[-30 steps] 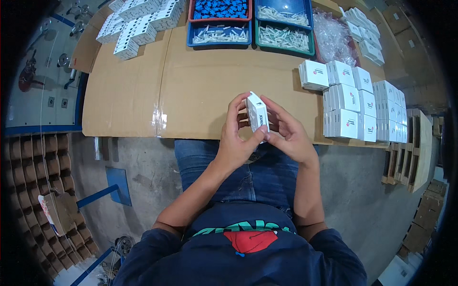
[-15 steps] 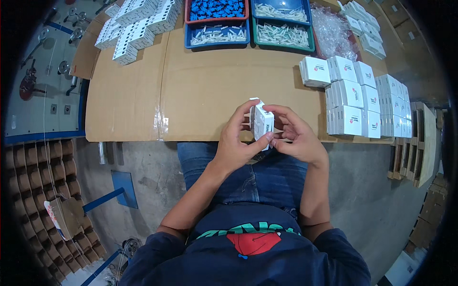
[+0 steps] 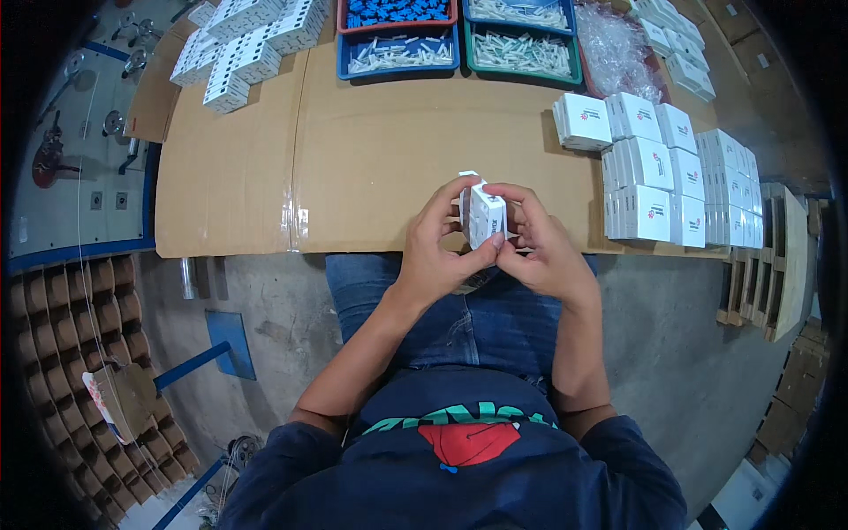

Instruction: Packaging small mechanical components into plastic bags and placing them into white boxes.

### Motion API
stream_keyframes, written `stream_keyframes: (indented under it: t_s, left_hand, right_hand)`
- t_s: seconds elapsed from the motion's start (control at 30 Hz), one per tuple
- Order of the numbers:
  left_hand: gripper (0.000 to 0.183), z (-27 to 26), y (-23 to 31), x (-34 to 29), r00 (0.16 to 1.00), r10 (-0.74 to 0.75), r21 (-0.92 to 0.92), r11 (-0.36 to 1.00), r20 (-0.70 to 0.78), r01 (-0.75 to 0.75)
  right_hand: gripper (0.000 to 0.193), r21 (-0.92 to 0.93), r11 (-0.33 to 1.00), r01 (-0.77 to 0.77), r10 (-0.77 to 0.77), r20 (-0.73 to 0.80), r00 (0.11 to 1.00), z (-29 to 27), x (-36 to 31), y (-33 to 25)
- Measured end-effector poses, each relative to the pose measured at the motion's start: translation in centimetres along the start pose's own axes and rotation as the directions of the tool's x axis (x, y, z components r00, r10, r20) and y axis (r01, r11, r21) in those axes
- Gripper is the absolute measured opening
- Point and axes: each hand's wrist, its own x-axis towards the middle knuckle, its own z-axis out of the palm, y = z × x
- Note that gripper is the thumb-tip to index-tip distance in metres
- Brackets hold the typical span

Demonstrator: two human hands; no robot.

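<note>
Both hands grip a small white box (image 3: 487,219) with dark print on its side, held up at the table's front edge above my lap. My left hand (image 3: 439,243) has its fingers around the box's left side, its thumb at the lower corner. On the other side, my right hand (image 3: 545,250) closes its fingers and thumb on the right edge. The two thumbs come nearly together at the bottom of the box. Parts of the fingers behind it are hidden.
Stacked white boxes (image 3: 649,163) stand at the table's right, and white blocks with dark holes (image 3: 258,58) at the far left. Blue trays (image 3: 399,66) and a green tray (image 3: 523,75) hold small white pieces; a red tray (image 3: 343,28) holds blue parts. Clear plastic bags (image 3: 614,53) lie beside them.
The box is turned slightly in my hands, with the thumbs closer together at its lower corner. The whole view has shifted a little.
</note>
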Motion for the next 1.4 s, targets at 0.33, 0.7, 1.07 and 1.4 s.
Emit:
stream_keyframes:
  t_s: [0.33, 0.7, 1.07, 1.4]
  left_hand:
    - [0.071, -0.1, -0.1, -0.7, 0.997, -0.076, -0.042, 0.996, 0.021, 0.077]
    - [0.070, 0.0, 0.3, -0.6, 0.994, -0.109, -0.063, 0.992, 0.029, 0.111]
    - [0.053, 0.3, 0.4, 0.4, 0.987, -0.156, -0.350, 0.927, -0.028, 0.137]
    - [0.057, 0.5, 2.6, 1.1, 0.901, -0.429, -0.568, 0.728, 0.060, 0.384]
  right_hand:
    - [0.058, 0.008, 1.000, -0.011, 0.011, 0.003, 1.000, 0.3, -0.1, 1.0]
    - [0.057, -0.081, 0.997, -0.004, 0.004, -0.003, 1.000, -0.2, 0.0, 1.3]
    - [0.074, -0.181, 0.983, 0.005, -0.002, 0.021, 1.000, -1.3, 0.4, -1.7]
    - [0.087, -0.308, 0.925, 0.224, -0.252, -0.053, 0.966, -0.7, 1.4, 0.1]
